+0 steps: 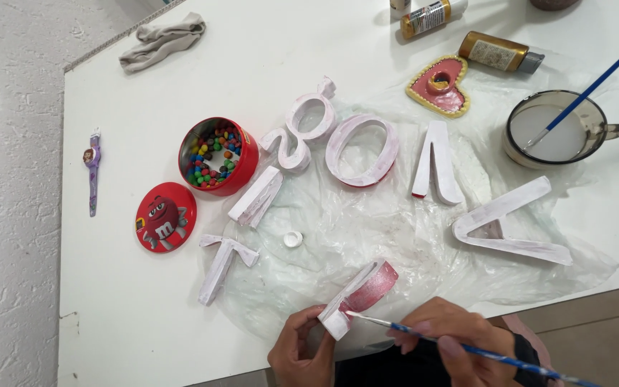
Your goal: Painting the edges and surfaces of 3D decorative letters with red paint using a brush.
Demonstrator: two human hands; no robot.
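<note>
My left hand grips a block letter at the table's near edge; the letter is glittery red on one side and white on the other. My right hand holds a thin blue-handled paintbrush, whose tip touches the letter's white end. Several other white-painted block letters lie spread over a clear plastic sheet on the white table.
A glass mug of white paint with a second blue brush stands at the right. A red heart shape and paint bottles lie at the back. An open red tin of coloured candies, its lid, a small cap, a toy watch and a rag are at the left.
</note>
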